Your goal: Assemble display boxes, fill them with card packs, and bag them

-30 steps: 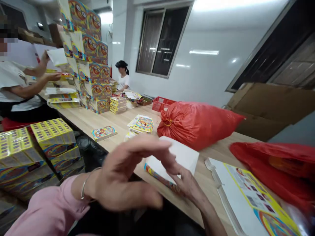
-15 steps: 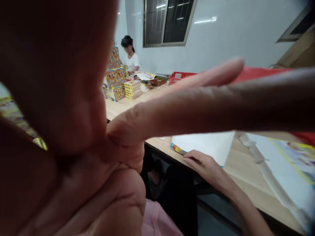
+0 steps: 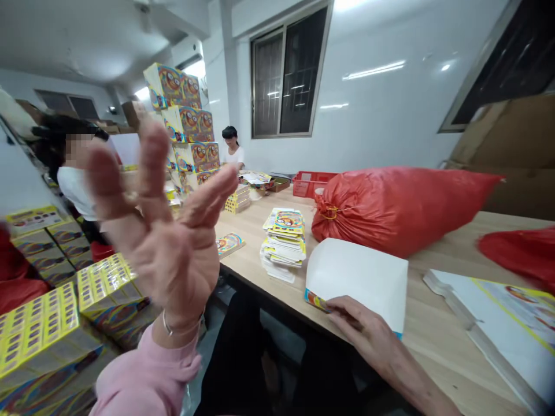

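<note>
My left hand (image 3: 173, 248) is raised over the left side, wrist up, fingers spread and slightly blurred, with nothing in it. A bracelet and a pink sleeve show below it. At the table's front edge, my right hand (image 3: 368, 326) holds the near edge of a white cardboard box blank (image 3: 359, 271), fingers over a folded, colour-printed strip. The blank's white side faces up and its far left part curves. Just left of it is a stack of printed cards (image 3: 284, 245). A flat printed piece (image 3: 229, 245) lies near the table edge.
A tied red plastic bag (image 3: 403, 208) lies behind the blank, with a red crate (image 3: 312, 184) beyond. A pile of box blanks (image 3: 498, 312) is at right. Printed cartons (image 3: 39, 329) stand low at left, and more cartons (image 3: 191, 124) are stacked behind. Two people work farther back.
My left hand has moved away from close in front of the camera, uncovering the card stack and red bag. The view tilts higher. My right hand stays at the blank's edge.
</note>
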{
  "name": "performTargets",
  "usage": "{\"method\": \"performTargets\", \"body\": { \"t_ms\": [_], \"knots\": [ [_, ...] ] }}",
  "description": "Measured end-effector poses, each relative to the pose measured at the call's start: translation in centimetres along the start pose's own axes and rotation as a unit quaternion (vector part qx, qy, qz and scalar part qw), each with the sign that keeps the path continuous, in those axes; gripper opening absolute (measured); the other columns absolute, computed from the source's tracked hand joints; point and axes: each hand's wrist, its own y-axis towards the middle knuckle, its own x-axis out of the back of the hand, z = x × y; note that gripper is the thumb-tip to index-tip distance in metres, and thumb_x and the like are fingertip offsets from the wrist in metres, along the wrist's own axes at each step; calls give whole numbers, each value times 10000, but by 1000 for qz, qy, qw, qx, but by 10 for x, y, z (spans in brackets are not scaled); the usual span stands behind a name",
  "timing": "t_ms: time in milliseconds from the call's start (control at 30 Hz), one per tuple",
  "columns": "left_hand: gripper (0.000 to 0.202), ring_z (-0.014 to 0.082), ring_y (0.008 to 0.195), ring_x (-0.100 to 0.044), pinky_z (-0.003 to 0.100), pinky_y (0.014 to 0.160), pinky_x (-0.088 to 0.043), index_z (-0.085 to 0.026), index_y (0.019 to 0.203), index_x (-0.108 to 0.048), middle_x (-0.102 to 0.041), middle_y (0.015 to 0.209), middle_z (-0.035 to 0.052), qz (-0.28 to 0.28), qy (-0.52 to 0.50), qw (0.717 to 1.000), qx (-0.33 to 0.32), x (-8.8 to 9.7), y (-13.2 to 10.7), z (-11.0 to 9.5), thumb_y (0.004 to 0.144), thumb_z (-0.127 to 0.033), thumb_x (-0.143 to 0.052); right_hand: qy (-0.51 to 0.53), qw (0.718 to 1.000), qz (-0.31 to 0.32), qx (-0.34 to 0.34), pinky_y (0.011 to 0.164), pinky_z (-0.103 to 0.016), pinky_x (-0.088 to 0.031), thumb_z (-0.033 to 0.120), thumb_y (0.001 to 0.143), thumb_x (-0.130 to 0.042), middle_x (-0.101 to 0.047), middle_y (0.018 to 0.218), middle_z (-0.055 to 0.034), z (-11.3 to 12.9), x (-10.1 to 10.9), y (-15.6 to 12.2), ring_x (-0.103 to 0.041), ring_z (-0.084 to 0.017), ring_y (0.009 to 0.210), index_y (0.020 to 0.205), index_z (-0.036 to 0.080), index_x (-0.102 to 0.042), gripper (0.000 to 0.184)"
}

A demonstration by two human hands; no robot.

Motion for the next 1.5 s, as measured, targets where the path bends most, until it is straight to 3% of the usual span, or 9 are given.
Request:
{"method": "performTargets", "body": {
  "t_ms": [200, 333, 533, 667, 800, 967, 1233, 1367, 1500],
  "knots": [
    [495, 219, 1236, -616, 386, 1038, -509, -278, 1462, -282, -372, 1546, 151, 20, 264, 947, 182, 88, -28, 142, 998, -307, -453, 7, 992, -112, -50, 745, -362, -616, 662, 817, -609, -738, 1058, -109, -18, 33, 20, -722, -236, 804, 1119, 244, -654, 518],
    [528, 194, 1415, -424, 358, 1117, -405, -110, 1508, -172, -307, 1566, 246, 191, 549, 708, 401, 168, -61, 214, 1025, -289, -292, 36, 993, -104, -38, 730, -376, -611, 681, 802, -616, -714, 1099, -131, -1, 28, 53, -716, -235, 788, 1174, 235, -615, 582],
    [1136, 496, 1477, -164, 756, 1058, -228, -175, 1500, -311, -279, 1582, 281, 357, 553, 566, 496, 214, -92, 268, 576, -614, -805, 40, 986, 152, 47, 821, -356, -591, 460, 895, -587, -703, 1066, -86, 65, -67, 112, -696, -211, 891, 1219, 256, -604, 383],
    [1176, 460, 1389, -362, 669, 1018, -366, -234, 1509, -313, -379, 1521, 236, 451, 547, 512, 485, 228, -99, 288, 505, -557, -833, -50, 941, 307, 135, 981, -393, -527, 286, 874, -654, -594, 1326, -129, 86, -131, 170, -635, -245, 1131, 1326, 209, -539, 473],
    [1013, 397, 1313, -435, 562, 975, -439, -215, 1486, -327, -441, 1437, 213, 413, 575, 524, 473, 241, -102, 287, 630, -545, -755, -115, 905, 359, 198, 1103, -414, -430, 204, 842, -700, -532, 1412, -168, 77, -167, 239, -527, -268, 1310, 1344, 174, -526, 533],
    [938, 363, 1320, -400, 497, 983, -430, -198, 1492, -296, -403, 1459, 192, 301, 615, 611, 397, 239, -100, 269, 694, -448, -721, -139, 945, 291, 52, 1071, -456, -453, 346, 864, -703, -514, 1412, -266, 53, -191, 323, -561, -308, 1269, 1436, 91, -414, 689],
    [1082, 388, 1433, -289, 549, 1154, -268, -200, 1496, -273, -335, 1528, 204, 143, 517, 797, 276, 224, -72, 277, 602, -394, -851, 293, 904, 269, -158, 714, -260, -584, 376, 895, -678, -710, 882, -44, 32, -198, 396, -661, -129, 715, 1090, 183, -630, 279],
    [1104, 375, 1465, -282, 535, 1135, -361, -247, 1516, -161, -140, 1621, 197, -81, 282, 855, 427, 231, -66, 295, 679, -566, -806, 316, 908, 222, -164, 647, -230, -582, 310, 905, -669, -680, 737, -9, 17, -192, 414, -623, -106, 609, 964, 194, -630, 136],
    [982, 307, 1150, -642, 518, 901, -581, -288, 1448, -230, -425, 1488, 187, -125, -19, 835, 536, 225, -58, 319, 703, -447, -849, 332, 908, 192, -167, 622, -238, -588, 289, 915, -653, -701, 775, -27, 3, -191, 439, -635, -114, 618, 942, 190, -628, 106]
  ]
}}
